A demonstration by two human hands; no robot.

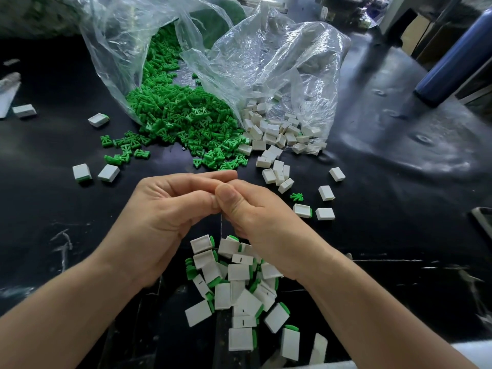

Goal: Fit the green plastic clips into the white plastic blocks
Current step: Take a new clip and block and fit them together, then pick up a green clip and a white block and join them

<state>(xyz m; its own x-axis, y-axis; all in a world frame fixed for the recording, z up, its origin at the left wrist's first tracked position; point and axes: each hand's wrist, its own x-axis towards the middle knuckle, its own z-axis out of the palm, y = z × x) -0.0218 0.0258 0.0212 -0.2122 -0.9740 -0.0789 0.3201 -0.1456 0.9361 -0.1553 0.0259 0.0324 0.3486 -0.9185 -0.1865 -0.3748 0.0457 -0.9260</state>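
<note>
My left hand (170, 209) and my right hand (255, 211) meet fingertip to fingertip above the black table, fingers closed together; whatever they pinch is hidden between them. Green clips (181, 115) spill in a heap from a clear plastic bag (127, 49) just beyond my hands. White blocks (271, 131) pour out of a second clear bag (287, 57) to the right of the heap. Below my hands lies a pile of white blocks with green clips fitted (237, 283). A single loose green clip (296, 197) lies right of my right hand.
Scattered white blocks lie left (82, 173) and right (326, 193) of my hands on the black table (386, 235). A dark blue cylinder (458, 57) leans at the far right. A dark flat object (483, 222) sits at the right edge.
</note>
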